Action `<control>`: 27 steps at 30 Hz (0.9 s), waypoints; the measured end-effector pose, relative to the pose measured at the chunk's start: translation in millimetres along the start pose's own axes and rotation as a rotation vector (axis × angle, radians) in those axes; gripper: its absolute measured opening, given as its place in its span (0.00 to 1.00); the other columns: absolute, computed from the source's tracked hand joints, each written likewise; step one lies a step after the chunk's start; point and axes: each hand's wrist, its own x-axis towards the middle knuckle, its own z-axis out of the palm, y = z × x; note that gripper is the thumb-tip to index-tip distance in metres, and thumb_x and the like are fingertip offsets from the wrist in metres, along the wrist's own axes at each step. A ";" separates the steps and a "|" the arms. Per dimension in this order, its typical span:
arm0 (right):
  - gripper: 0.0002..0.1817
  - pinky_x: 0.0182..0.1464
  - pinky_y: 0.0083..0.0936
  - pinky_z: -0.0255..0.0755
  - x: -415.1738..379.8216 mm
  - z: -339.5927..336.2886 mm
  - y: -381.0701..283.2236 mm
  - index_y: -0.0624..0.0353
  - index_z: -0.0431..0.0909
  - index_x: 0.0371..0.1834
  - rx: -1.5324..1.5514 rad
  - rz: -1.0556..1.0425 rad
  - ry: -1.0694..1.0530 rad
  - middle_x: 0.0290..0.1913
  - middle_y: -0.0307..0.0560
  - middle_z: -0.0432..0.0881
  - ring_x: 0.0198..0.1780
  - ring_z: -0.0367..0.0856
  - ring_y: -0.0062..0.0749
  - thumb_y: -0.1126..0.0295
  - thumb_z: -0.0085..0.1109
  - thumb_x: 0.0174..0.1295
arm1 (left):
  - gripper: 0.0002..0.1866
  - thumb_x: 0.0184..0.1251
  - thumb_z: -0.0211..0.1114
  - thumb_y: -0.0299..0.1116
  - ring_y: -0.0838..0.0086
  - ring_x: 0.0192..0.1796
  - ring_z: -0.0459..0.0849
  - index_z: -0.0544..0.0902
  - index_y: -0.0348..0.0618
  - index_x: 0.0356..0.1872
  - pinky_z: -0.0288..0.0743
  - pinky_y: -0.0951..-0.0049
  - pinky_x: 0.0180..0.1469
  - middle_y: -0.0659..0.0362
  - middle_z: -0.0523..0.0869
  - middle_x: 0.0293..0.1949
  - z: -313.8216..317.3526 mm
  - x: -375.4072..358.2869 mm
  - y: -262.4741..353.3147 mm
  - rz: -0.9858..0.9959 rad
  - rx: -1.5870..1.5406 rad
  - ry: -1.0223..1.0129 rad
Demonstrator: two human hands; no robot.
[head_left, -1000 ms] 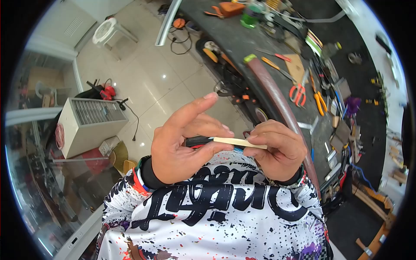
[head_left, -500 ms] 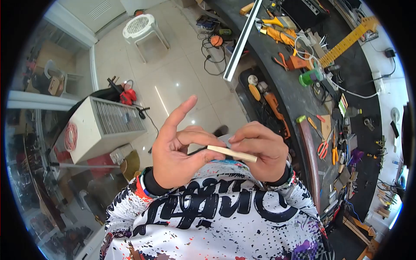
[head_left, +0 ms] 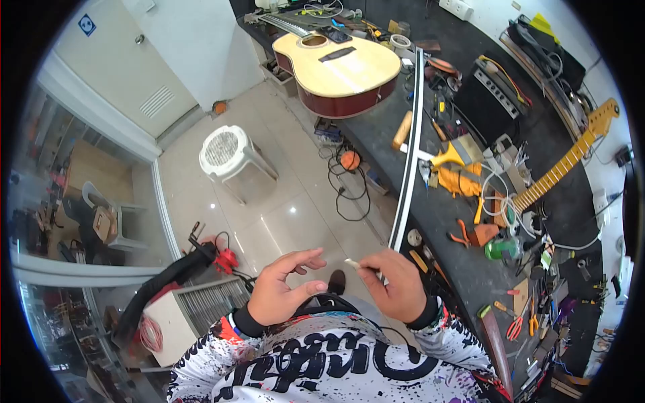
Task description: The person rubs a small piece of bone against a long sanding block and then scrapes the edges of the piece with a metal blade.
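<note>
My right hand (head_left: 396, 285) pinches a small cream-coloured strip (head_left: 352, 263) between thumb and fingers, with one end sticking out to the left. Most of the strip is covered by the fingers, so its full shape does not show. Facing it, my left hand (head_left: 285, 285) has thumb and fingers apart and nothing in them. A gap separates it from the strip. Both hands are in front of my body, above the floor.
An acoustic guitar (head_left: 349, 72) lies on the dark workbench (head_left: 376, 138) ahead. Along the bench are a long metal straightedge (head_left: 410, 154), a guitar neck (head_left: 564, 158), a brush (head_left: 451, 156) and scissors (head_left: 515, 328). A white stool (head_left: 232, 158) stands on the floor near coiled cable.
My left hand has let go of the strip and drawn apart from it; the right hand keeps it. The view has tilted up, bringing the acoustic guitar and door into sight.
</note>
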 end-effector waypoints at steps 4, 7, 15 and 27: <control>0.10 0.40 0.39 0.78 55.9 31.4 13.0 0.62 0.84 0.47 -0.008 -0.008 0.034 0.38 0.50 0.86 0.38 0.84 0.48 0.78 0.72 0.64 | 0.20 0.69 0.79 0.29 0.75 0.53 0.89 0.89 0.38 0.60 0.80 0.71 0.58 0.55 0.94 0.51 -45.7 70.5 7.4 -0.025 -0.035 -0.077; 0.12 0.41 0.37 0.78 104.4 61.2 34.9 0.62 0.85 0.49 -0.083 0.033 0.128 0.38 0.49 0.87 0.38 0.85 0.46 0.77 0.74 0.63 | 0.11 0.71 0.78 0.30 0.80 0.44 0.89 0.94 0.35 0.49 0.82 0.77 0.49 0.56 0.95 0.42 -80.6 137.5 1.3 -0.163 -0.159 -0.101; 0.17 0.45 0.37 0.81 254.4 143.2 78.1 0.62 0.87 0.56 -0.330 0.274 0.327 0.45 0.51 0.87 0.42 0.87 0.47 0.79 0.72 0.63 | 0.12 0.73 0.76 0.28 0.85 0.37 0.86 0.92 0.31 0.52 0.79 0.82 0.39 0.59 0.95 0.38 -219.5 314.9 -27.9 -0.193 -0.143 -0.301; 0.15 0.35 0.36 0.78 442.7 139.7 194.9 0.59 0.91 0.50 -0.607 0.425 0.547 0.32 0.44 0.83 0.32 0.84 0.40 0.77 0.75 0.58 | 0.33 0.71 0.73 0.20 0.73 0.46 0.93 0.71 0.26 0.74 0.85 0.75 0.54 0.48 0.94 0.44 -273.0 577.8 -22.6 -0.400 -0.177 -0.518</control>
